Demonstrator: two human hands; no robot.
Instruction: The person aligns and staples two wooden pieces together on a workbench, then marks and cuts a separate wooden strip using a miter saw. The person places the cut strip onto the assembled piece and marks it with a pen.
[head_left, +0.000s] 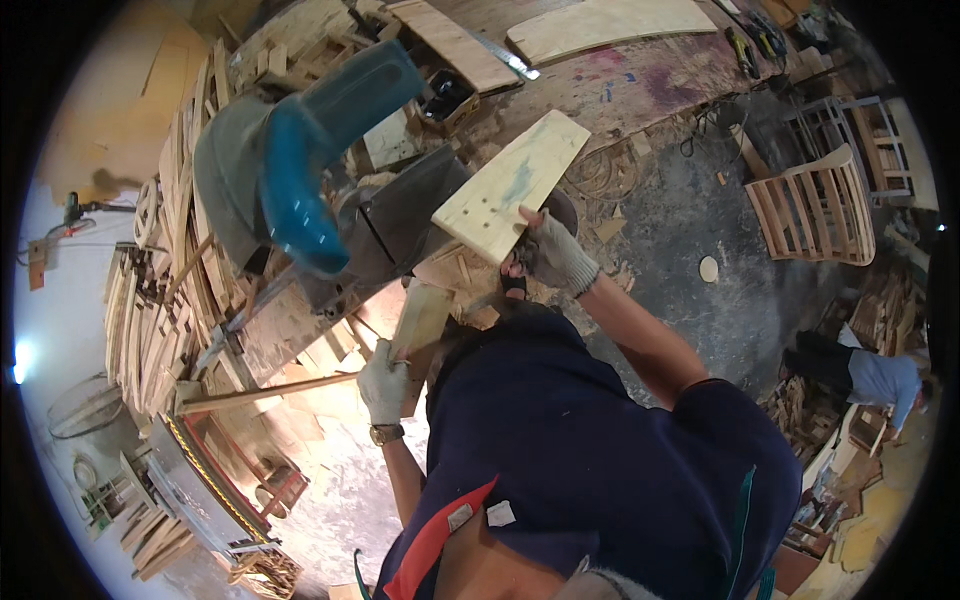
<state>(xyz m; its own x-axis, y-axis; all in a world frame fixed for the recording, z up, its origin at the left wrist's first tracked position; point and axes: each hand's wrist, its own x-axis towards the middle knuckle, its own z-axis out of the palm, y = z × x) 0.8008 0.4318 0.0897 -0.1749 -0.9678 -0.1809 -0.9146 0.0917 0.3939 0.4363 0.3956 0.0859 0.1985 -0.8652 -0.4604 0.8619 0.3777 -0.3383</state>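
My right hand (552, 257), in a pale work glove with bare fingertips, grips one end of a flat, tapered wooden board (512, 188). Several small dark holes and a bluish smudge mark the board's face. My left hand (383, 384), gloved too and with a watch at the wrist, is closed on the edge of a second, smaller wooden board (422, 322), held low beside my body. Ahead to the left stands a miter saw with a teal handle and guard (293, 190) raised above its dark metal base (385, 228). The tapered board is just right of that base.
Long curved wooden strips (180, 240) are stacked at the left. A workbench top (640, 75) carries larger boards (610, 25). Slatted chair frames (815, 210) stand at the right. Another person (880, 378) bends over wood pieces farther off. Offcuts and a coiled cord litter the floor.
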